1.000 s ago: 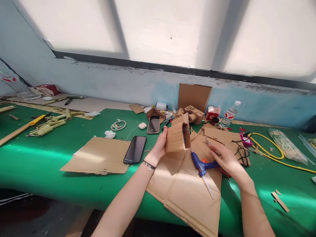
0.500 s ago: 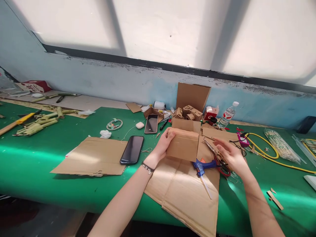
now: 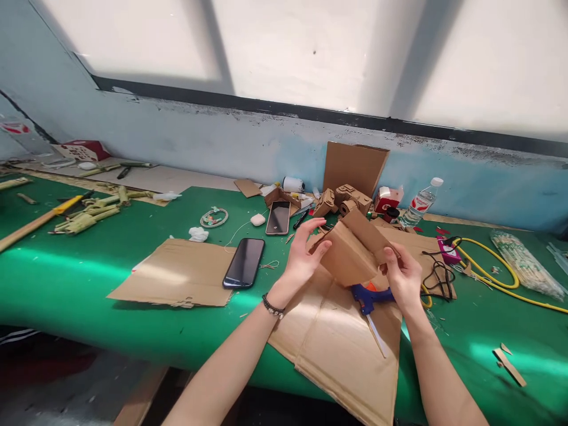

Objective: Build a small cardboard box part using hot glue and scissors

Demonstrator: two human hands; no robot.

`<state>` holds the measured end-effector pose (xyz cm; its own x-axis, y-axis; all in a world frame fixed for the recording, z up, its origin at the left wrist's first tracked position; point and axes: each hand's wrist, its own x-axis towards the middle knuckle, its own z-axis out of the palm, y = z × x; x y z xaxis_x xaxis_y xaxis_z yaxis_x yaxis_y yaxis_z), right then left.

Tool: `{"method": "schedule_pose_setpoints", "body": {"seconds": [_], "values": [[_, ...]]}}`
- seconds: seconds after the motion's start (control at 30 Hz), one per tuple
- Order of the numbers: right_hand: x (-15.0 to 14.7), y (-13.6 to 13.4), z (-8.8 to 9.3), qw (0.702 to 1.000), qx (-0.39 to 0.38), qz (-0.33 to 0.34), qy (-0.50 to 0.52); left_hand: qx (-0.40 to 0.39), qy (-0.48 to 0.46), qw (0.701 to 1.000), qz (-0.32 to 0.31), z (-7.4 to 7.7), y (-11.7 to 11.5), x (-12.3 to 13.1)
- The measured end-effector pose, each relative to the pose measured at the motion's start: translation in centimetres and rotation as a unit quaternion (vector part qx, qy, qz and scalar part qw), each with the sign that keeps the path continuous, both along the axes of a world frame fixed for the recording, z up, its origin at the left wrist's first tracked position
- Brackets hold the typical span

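Note:
A folded piece of cardboard [image 3: 348,251] is held up tilted above a big cardboard sheet [image 3: 341,343]. My right hand [image 3: 403,272] pinches its right side, thumb in front. At its left edge is my left hand [image 3: 306,254], thumb and fingers spread apart; whether it touches the cardboard I cannot tell. Under the held piece lies a blue glue gun [image 3: 367,299] with a glue stick [image 3: 377,338] pointing toward me, partly covered by the cardboard and my right hand.
Left of my hands are a dark phone [image 3: 244,263] and another cardboard sheet [image 3: 177,272]. Behind stand cardboard models [image 3: 352,198], a second phone [image 3: 278,218] and a water bottle [image 3: 421,204]. A yellow cable [image 3: 492,251] loops at right; a yellow-handled tool [image 3: 66,205] lies far left.
My right hand has moved from beside the scissors onto the cardboard piece, which has turned and tilted. My left hand has loosened its grip and spread its fingers. The scissors are now hidden.

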<state>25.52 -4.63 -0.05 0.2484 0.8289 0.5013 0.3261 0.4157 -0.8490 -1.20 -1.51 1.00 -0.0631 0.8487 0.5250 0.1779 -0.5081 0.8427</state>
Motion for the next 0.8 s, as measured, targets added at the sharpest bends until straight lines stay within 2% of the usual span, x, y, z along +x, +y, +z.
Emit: {"method": "schedule_pose_setpoints", "body": {"seconds": [0.07, 0.17, 0.27, 0.37, 0.47, 0.63, 0.8], "values": [[-0.1, -0.4, -0.8, 0.998, 0.041, -0.048, -0.009, 0.030, 0.029, 0.999, 0.026, 0.1, -0.2, 0.2], [-0.7, -1.0, -1.6, 0.988, 0.113, -0.079, -0.075, 0.012, 0.017, 1.000, -0.003, 0.0, -0.4, 0.7], [-1.4, -1.2, -1.9, 0.972, 0.170, -0.042, -0.158, -0.006, -0.029, 0.999, -0.016, -0.3, -0.1, 1.0], [-2.2, -1.3, -1.9, 0.963, 0.173, -0.002, -0.208, -0.020, -0.052, 0.998, 0.003, -0.5, 0.5, 0.9], [-2.7, -1.2, -1.8, 0.960, 0.162, 0.031, -0.228, -0.041, -0.042, 0.998, 0.019, -0.2, 0.7, 0.6], [-3.0, -1.3, -1.5, 0.951, 0.182, 0.070, -0.239, -0.032, -0.046, 0.998, 0.038, 0.3, 0.6, 0.5], [-3.5, -2.0, -1.5, 0.936, 0.189, 0.084, -0.283, -0.010, -0.051, 0.998, 0.038, 0.0, 0.6, 0.5]]}}
